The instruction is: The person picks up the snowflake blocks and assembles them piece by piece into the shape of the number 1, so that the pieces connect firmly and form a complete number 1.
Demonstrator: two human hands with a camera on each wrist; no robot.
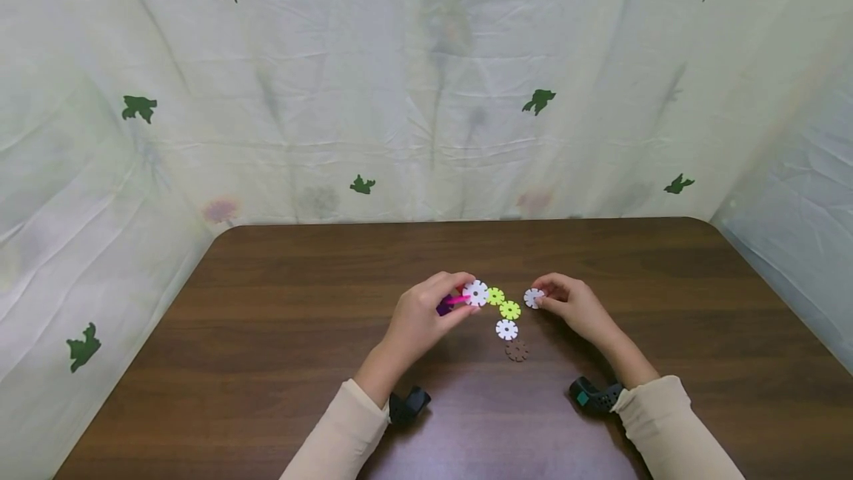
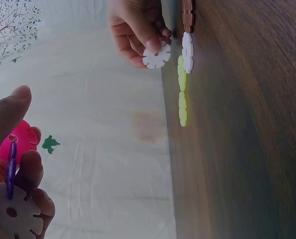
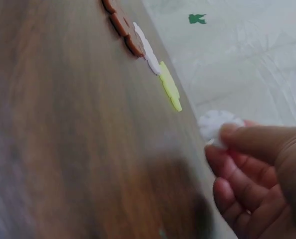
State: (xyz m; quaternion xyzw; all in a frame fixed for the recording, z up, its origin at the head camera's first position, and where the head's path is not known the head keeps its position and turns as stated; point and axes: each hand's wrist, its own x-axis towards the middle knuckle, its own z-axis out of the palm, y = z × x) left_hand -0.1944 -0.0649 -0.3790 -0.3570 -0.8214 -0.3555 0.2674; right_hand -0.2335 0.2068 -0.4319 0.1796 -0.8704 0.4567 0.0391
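My left hand (image 1: pixel 416 313) grips a small joined cluster of notched plastic discs. In the left wrist view the cluster shows a pink disc (image 2: pixel 21 143), a purple disc (image 2: pixel 10 172) seen edge-on and a white disc (image 2: pixel 18 219), slotted together. To the right, my right hand (image 1: pixel 578 307) pinches a single white notched disc (image 1: pixel 532 298) between thumb and fingers, held apart from the cluster. Between and below the hands, yellow discs (image 1: pixel 509 310), another white disc (image 1: pixel 506 330) and a brown disc (image 1: pixel 516 350) lie in a curved row on the table.
A brown wooden table (image 1: pixel 300 302) spreads around both hands. Behind it hangs a pale curtain (image 1: pixel 373 95) with green bird and leaf prints. Dark camera mounts (image 1: pixel 408 404) sit at both wrists.
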